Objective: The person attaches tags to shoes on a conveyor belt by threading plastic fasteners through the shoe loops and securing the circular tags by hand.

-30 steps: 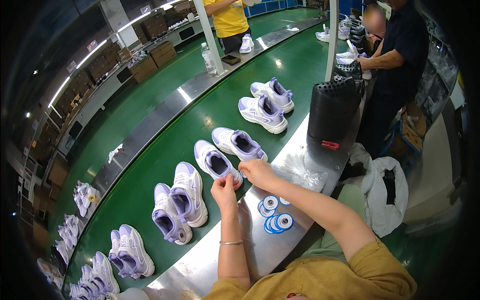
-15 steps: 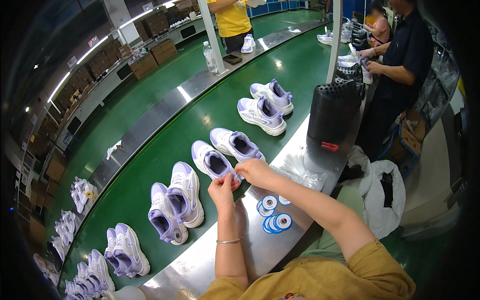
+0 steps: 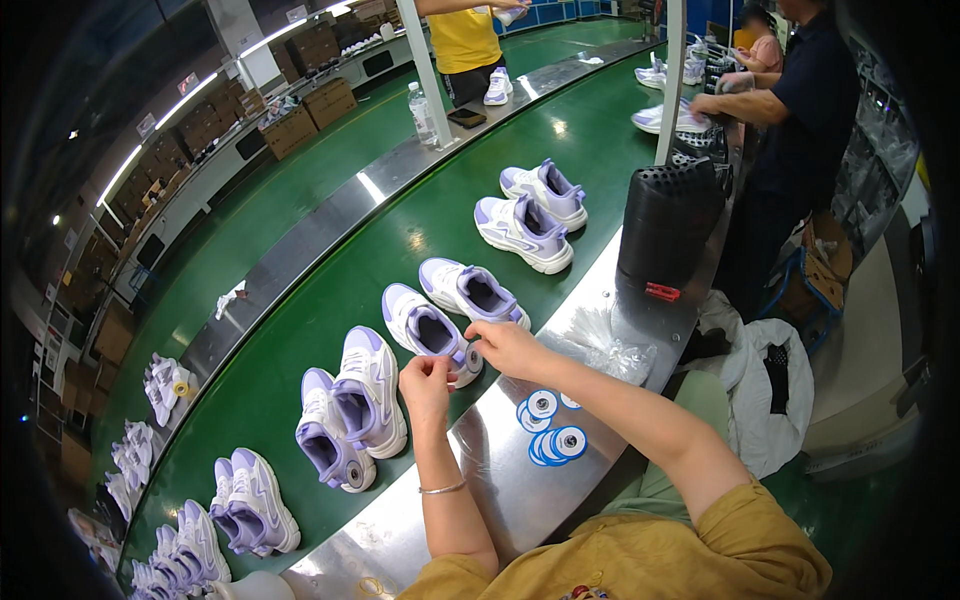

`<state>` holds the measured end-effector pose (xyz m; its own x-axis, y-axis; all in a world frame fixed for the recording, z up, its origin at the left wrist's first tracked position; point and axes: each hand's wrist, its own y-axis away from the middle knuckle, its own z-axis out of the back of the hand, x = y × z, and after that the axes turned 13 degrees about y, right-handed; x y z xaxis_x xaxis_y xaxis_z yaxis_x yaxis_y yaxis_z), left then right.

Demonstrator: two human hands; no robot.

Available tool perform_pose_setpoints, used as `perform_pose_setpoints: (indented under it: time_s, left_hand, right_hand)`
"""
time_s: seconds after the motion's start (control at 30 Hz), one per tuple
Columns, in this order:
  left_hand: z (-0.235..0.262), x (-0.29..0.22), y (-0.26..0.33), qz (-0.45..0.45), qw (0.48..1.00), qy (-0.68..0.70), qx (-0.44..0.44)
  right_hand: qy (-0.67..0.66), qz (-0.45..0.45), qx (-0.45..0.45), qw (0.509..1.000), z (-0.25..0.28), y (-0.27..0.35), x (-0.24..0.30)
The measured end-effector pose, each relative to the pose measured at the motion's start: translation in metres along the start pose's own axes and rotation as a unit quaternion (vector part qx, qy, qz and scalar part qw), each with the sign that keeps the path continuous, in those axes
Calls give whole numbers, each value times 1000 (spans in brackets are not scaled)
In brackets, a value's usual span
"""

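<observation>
A white and lavender sneaker [image 3: 425, 325] stands on the green belt [image 3: 350, 285] with its heel toward me. A round grey tag [image 3: 473, 353] now shows on that heel. My right hand [image 3: 508, 350] is at the top of the heel, fingers closed and touching it; what they pinch is hidden. Just left of the heel, my left hand [image 3: 427, 390] is closed in a pinch, apart from the shoe. Anything between its fingertips is too small to make out. The other shoe of the pair [image 3: 470, 287] stands close behind.
Blue-rimmed round stickers [image 3: 560, 443] lie on the metal ledge [image 3: 480, 440], beside clear plastic [image 3: 605, 345]. A black perforated block [image 3: 670, 225] stands at right. More sneakers [image 3: 365, 390] line the belt. Co-workers stand at the far side and at right.
My left hand has drawn back left from the heel, uncovering the round tag. My right hand has stayed almost in place. The co-worker at right has lowered a shoe toward the belt.
</observation>
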<state>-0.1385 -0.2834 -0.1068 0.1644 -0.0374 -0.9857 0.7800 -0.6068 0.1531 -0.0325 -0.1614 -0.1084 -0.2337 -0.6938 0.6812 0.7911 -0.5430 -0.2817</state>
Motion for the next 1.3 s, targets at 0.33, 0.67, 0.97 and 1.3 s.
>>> perform_pose_setpoints:
  time_s: [0.33, 0.67, 0.97, 1.3]
  left_hand:
    - [-16, -11, 7, -148, 987, 44, -36]
    - [-24, -10, 5, -124, 985, 116, 18]
    - [-27, -16, 5, -76, 986, 149, 19]
    - [-27, -17, 1, -41, 985, 162, 43]
  right_hand:
    - [120, 10, -12, 993, 19, 6, -7]
    - [-37, 119, -122, 985, 10, -8, 7]
    - [-260, -44, -39, 964, 8, -12, 8]
    - [-379, -109, 31, 918, 16, -14, 4]
